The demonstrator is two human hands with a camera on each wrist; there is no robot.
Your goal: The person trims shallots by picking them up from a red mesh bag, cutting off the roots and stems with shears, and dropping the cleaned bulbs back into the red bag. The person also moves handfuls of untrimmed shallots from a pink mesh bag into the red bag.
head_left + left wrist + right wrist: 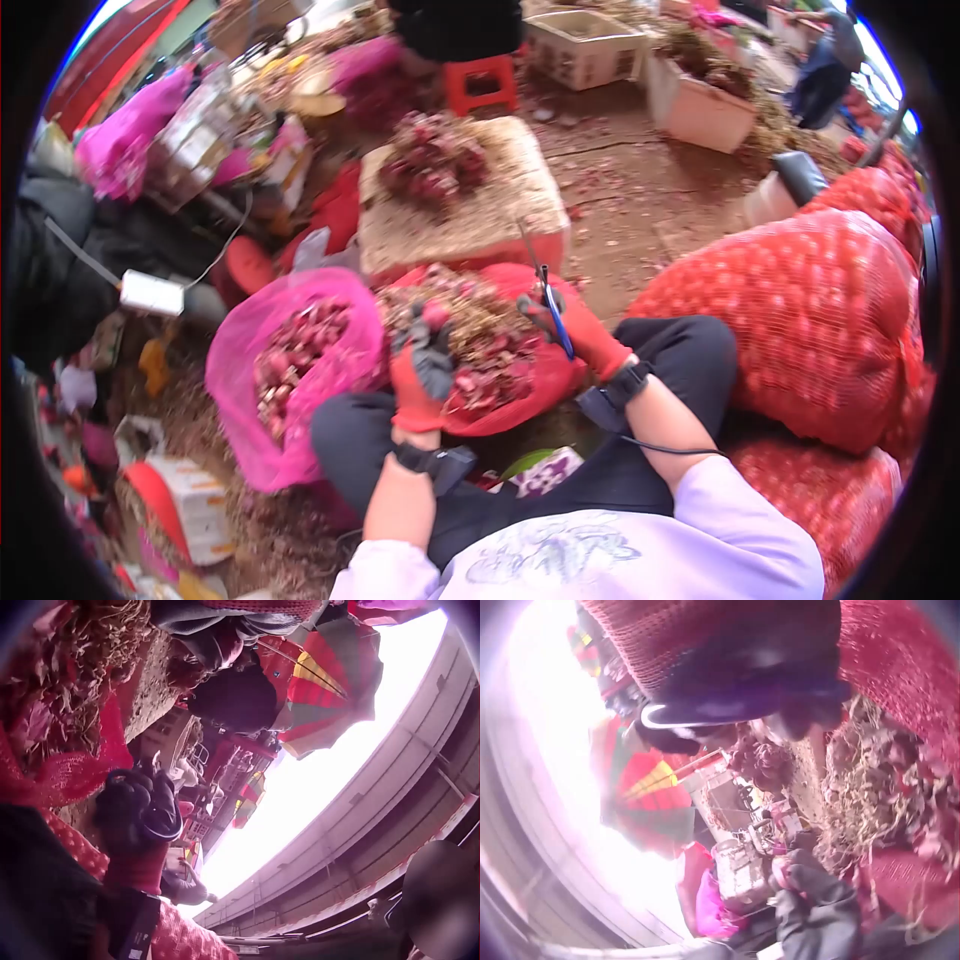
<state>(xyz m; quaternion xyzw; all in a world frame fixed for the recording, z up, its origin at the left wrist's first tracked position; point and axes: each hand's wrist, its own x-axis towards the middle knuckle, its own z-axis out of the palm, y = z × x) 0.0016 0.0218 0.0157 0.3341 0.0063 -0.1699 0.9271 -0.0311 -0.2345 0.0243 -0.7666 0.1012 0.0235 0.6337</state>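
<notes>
1 red onion [435, 315] sits pinched between the left hand's [426, 368] fingers, over the red mesh [553, 385]. The right hand [585, 335] grips blue-handled scissors [556, 322]. Only the wrist views show a striped umbrella [330, 682].

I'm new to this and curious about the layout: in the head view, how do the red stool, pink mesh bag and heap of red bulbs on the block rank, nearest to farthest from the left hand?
From the left hand:
1. Pink mesh bag, just left
2. Heap of red bulbs, ahead
3. Red stool, beyond the heap
</notes>
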